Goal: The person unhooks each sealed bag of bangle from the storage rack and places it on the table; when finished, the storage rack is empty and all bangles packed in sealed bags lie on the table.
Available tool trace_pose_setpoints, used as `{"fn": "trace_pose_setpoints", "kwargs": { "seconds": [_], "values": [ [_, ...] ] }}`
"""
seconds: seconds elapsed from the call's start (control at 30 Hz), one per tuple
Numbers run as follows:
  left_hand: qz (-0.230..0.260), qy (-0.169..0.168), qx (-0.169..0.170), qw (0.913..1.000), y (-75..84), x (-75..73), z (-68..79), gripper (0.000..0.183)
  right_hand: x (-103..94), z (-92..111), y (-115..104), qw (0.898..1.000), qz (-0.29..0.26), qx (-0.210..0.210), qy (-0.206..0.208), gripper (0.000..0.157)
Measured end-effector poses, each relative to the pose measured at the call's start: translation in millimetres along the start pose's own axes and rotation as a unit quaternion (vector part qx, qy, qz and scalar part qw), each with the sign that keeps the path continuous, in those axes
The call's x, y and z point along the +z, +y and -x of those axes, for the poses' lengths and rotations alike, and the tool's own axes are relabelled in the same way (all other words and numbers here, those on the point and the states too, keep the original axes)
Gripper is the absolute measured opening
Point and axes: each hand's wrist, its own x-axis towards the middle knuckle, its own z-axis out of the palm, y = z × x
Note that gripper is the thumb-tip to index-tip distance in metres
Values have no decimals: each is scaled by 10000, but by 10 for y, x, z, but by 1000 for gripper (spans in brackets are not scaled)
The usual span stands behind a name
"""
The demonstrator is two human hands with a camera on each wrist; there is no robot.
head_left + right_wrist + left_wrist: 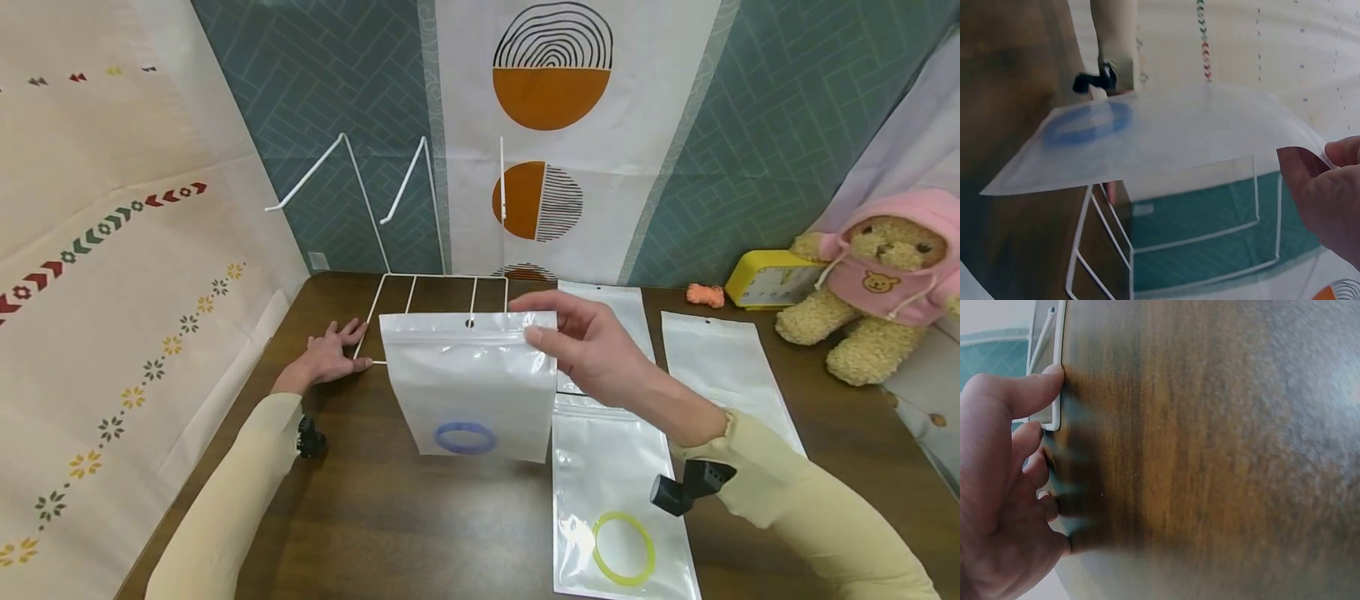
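My right hand (592,342) pinches the top right corner of a white zip bag (480,375) between thumb and fingers. The bag hangs above the table in front of the wire rack, its punched hole near the middle of the top edge. A blue ring (465,437) shows through its lower part, and also in the right wrist view. My left hand (328,357) lies spread at the near left corner of the white wire rack (386,273). In the left wrist view its thumb (1035,390) touches the rack's base wire, with the other fingertips against the table.
A bag with a yellow ring (624,548) lies on the table (397,517) at the right. Behind it are another white bag (611,304) and a further bag (712,354). Orange yarn (705,295), a yellow clock (772,279) and a teddy bear (877,283) stand farther right. Rack arms (405,179) project forward.
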Motion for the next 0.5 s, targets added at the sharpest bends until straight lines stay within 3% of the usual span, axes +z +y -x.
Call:
{"fn": "trace_pose_setpoints", "kwargs": {
  "seconds": [0.3,0.5],
  "values": [
    [-36,81,-4,10000,54,0,43,80,254,321,254,9903,-1214,145,-667,28],
    [2,40,-41,10000,55,-4,48,81,255,337,446,9884,-1203,857,-361,29]
  ]
}}
